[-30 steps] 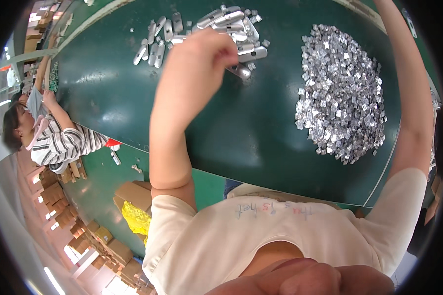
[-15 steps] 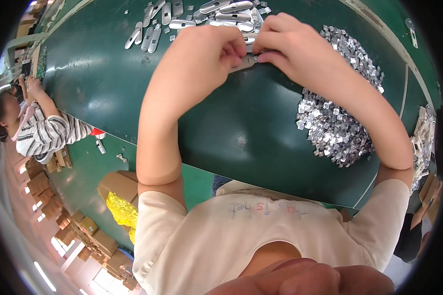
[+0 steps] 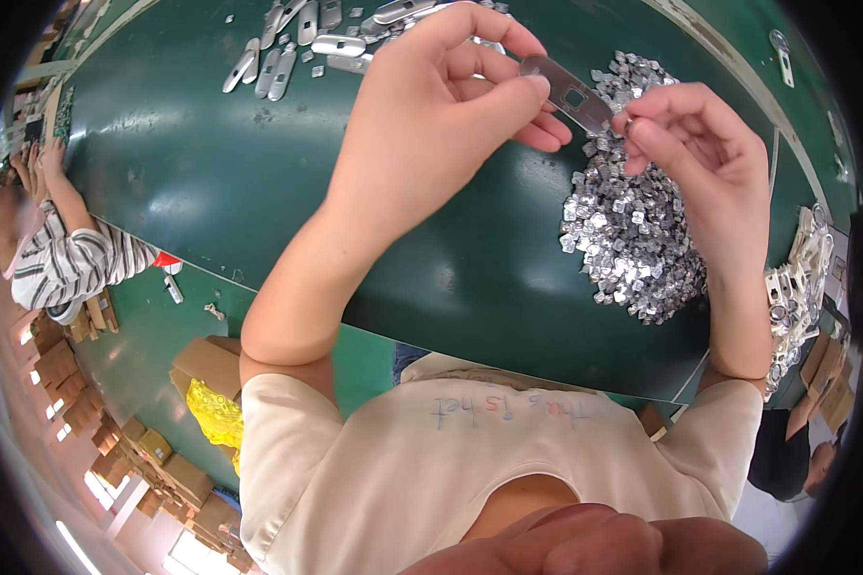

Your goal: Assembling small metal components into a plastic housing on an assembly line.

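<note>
My left hand (image 3: pixel 460 105) is raised over the green table and grips a long flat metal plate (image 3: pixel 558 83) between thumb and fingers. The plate has rounded ends and a square hole near its middle, and it slants down to the right. Close to its right end, my right hand (image 3: pixel 705 139) pinches a small metal piece (image 3: pixel 630 125), mostly hidden by the fingertips. Below and behind that hand spreads a big heap of small square silver pieces (image 3: pixel 633 230). More long silver plates (image 3: pixel 338 45) lie at the far side, partly behind my left hand.
The green tabletop (image 3: pixel 451 259) ends in a curved edge near my body. White and silver parts (image 3: pixel 794 297) are heaped at the far right. On the left a person in a striped top (image 3: pixel 72 259) works at the table. A cardboard box (image 3: pixel 206 364) with yellow plastic (image 3: pixel 216 417) stands below.
Both hands have moved right and come up from the table near the far plates. The plate, now lifted, shows its square hole. The right hand has turned and now sits over the silver heap.
</note>
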`<state>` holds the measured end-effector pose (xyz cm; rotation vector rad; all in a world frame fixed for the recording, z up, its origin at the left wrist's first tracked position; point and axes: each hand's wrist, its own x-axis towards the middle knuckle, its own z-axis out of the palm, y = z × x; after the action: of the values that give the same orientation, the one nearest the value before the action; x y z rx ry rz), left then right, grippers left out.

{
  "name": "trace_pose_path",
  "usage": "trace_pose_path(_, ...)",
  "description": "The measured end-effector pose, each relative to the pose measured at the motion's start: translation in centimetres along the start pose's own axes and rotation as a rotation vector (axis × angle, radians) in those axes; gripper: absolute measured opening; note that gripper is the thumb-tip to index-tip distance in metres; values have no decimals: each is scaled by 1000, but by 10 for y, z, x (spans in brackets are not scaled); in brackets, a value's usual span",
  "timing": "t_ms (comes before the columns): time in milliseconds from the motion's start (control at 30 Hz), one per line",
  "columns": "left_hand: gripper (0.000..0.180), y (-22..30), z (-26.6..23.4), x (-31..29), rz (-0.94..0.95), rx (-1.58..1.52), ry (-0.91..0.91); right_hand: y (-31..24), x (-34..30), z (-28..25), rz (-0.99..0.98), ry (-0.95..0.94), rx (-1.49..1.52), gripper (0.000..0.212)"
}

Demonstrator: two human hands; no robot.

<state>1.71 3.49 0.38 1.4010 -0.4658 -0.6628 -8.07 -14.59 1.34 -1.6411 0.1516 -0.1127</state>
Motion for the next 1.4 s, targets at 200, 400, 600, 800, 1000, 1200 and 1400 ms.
trace_pose_path(200, 24, -5, 27, -6, 101, -113, 49, 6, -16, -8, -146, 73, 7, 13)
trace_pose_path(400, 23, -11, 37, -11, 167, -134, -9, 8, -12, -4, -112, -19, 119, 15)
trace_pose_path(600, 27, -16, 44, -14, 166, -107, -46, 4, -14, -3, -1, 12, 203, 14)
trace_pose_path(800, 32, -17, 37, -13, 195, 10, -72, 5, -13, -16, 56, -92, 164, 23)
trace_pose_path(1000, 27, -11, 39, -12, 90, -21, -17, -14, 75, -129, -96, 544, -918, 17)
trace_pose_path(1200, 26, -18, 40, -12, 31, -37, 18, 55, 174, -301, 273, 536, -970, 49)
trace_pose_path(1400, 25, -18, 43, -12, 2, -50, -5, 86, 193, -351, 190, 657, -1537, 47)
